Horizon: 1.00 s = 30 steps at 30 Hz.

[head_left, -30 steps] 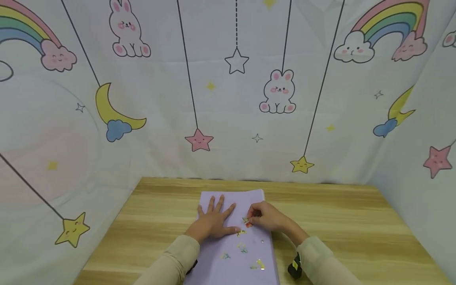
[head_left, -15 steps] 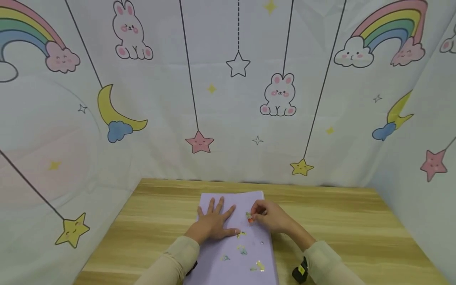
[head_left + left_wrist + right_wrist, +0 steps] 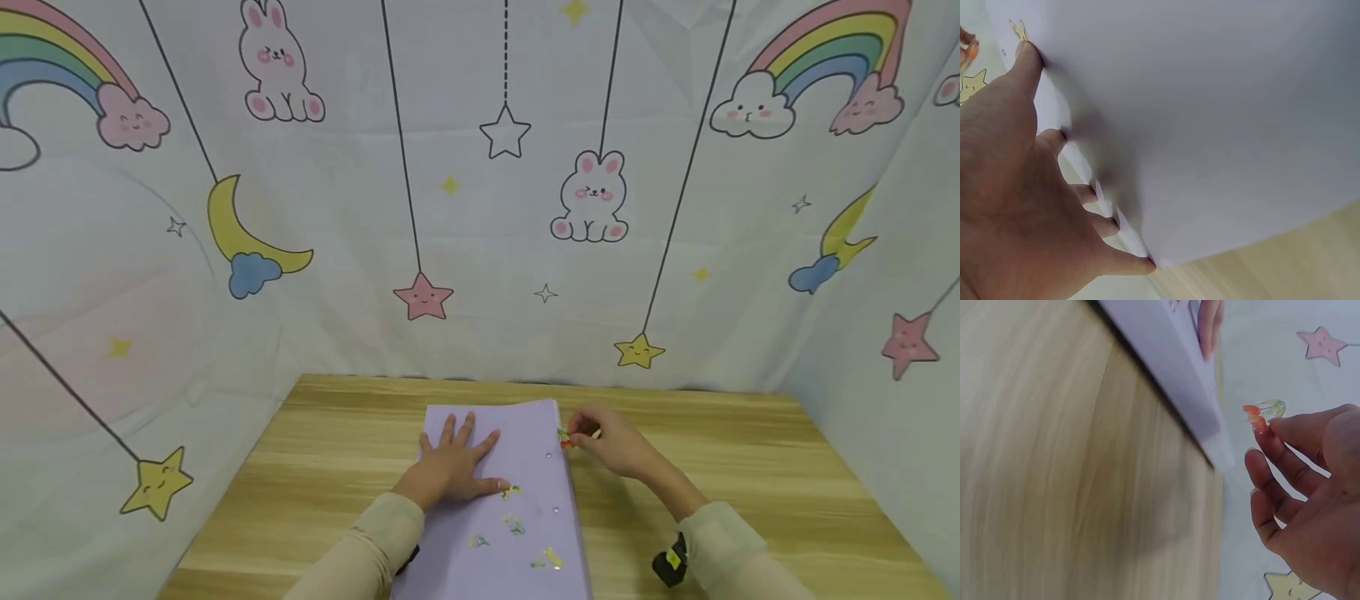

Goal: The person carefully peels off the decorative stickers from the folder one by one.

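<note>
My left hand (image 3: pixel 447 471) lies with fingers spread on a flat lilac slab (image 3: pixel 480 575), thick at its side. Beside the thumb tip is a small yellow sticker (image 3: pixel 512 491), also visible in the left wrist view. My right hand (image 3: pixel 611 442) pinches a see-through flower sticker (image 3: pixel 1260 415) with red-orange blossoms and green leaves between thumb and index finger. It is held off the slab's far right edge; the other fingers (image 3: pixel 1266 515) are loosely bent. More stickers lie on the slab: a green one (image 3: pixel 514 524), a pale one (image 3: pixel 478 542) and a yellow one (image 3: pixel 551 558).
Two tiny shiny dots (image 3: pixel 556 509) sit along the slab's right side. The slab rests on a wood-grain table (image 3: pixel 712 467). Behind the table hangs a white cloth (image 3: pixel 360 250) printed with stars, bunnies and rainbows. A black strap device (image 3: pixel 670 562) is on the right wrist.
My right hand has moved right and away from me, carrying the flower sticker from over the slab to past its right edge. One shiny dot has come into view there. My left hand stays put.
</note>
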Motion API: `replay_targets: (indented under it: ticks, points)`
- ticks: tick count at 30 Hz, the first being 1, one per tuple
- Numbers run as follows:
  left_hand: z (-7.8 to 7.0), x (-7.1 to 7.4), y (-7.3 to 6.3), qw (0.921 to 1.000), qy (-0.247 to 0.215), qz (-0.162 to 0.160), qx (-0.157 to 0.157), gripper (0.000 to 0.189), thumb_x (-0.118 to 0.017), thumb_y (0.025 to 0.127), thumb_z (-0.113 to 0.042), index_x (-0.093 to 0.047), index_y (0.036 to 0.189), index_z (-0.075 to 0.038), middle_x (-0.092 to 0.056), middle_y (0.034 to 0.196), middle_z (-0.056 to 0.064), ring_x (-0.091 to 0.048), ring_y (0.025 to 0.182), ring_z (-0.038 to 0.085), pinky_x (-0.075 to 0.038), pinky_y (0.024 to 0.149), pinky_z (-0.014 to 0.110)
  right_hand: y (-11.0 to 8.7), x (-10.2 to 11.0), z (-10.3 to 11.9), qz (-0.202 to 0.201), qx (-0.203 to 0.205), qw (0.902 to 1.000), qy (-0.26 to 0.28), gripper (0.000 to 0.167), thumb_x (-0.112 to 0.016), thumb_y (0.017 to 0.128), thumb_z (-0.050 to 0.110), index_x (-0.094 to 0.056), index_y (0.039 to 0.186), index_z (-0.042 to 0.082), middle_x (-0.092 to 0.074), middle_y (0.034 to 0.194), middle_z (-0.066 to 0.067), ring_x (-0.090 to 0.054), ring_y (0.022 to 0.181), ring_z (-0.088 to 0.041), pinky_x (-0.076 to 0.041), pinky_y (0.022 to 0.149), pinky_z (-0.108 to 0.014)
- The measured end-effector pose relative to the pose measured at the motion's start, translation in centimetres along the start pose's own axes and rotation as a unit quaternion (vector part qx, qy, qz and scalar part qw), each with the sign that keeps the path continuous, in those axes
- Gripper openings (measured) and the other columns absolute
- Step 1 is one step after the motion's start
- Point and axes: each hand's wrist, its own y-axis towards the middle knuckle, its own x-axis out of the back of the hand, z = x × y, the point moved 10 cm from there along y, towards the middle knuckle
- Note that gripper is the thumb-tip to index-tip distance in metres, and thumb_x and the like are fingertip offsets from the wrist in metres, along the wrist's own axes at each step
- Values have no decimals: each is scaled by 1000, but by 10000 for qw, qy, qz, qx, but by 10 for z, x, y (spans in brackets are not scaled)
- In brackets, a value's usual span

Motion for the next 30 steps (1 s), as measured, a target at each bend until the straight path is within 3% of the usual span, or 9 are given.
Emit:
replay_targets:
  ticks: [3, 11, 16, 23, 30]
  points:
    - [-4, 8, -7, 10000, 42, 2, 34, 88, -55, 95, -78, -33, 168, -35, -13, 177, 17, -7, 161, 48, -14, 115, 82, -3, 6, -12, -84, -63, 9998, -171, 7, -69, 101, 2, -67, 97, 7, -65, 91, 0, -60, 86, -16, -51, 76, -32]
    - [-9, 11, -10, 10000, -21, 7, -42, 86, -56, 97, -75, -34, 168, -31, -14, 176, 18, -8, 161, 48, -15, 116, 81, -14, 14, -48, -275, -433, 9975, -482, 13, -70, 98, -2, -70, 91, 10, -65, 88, 3, -58, 83, -14, -51, 75, -30]
    - [-5, 5, -5, 10000, -7, -21, -66, 89, -54, 94, -80, -33, 168, -35, -14, 176, 18, -7, 160, 49, -13, 115, 83, -21, 16, -56, -272, -442, 9977, -433, 13, -71, 96, -3, -71, 91, 9, -67, 88, 2, -60, 83, -14, -52, 75, -30]
    - [-5, 13, -10, 10000, 37, 58, 8, 88, -56, 96, -76, -34, 168, -32, -13, 176, 18, -6, 161, 48, -15, 115, 82, -23, 14, -69, -256, -613, 9974, -293, 11, -71, 97, -2, -71, 94, 8, -67, 90, 2, -60, 84, -15, -52, 75, -29]
    - [-7, 9, -7, 9999, 88, 35, -55, 88, -54, 96, -77, -33, 168, -32, -13, 176, 19, -8, 160, 49, -17, 114, 82, -28, 13, -76, -308, -704, 9969, -174, 15, -71, 94, -7, -70, 93, 8, -66, 87, 0, -59, 83, -16, -50, 72, -28]
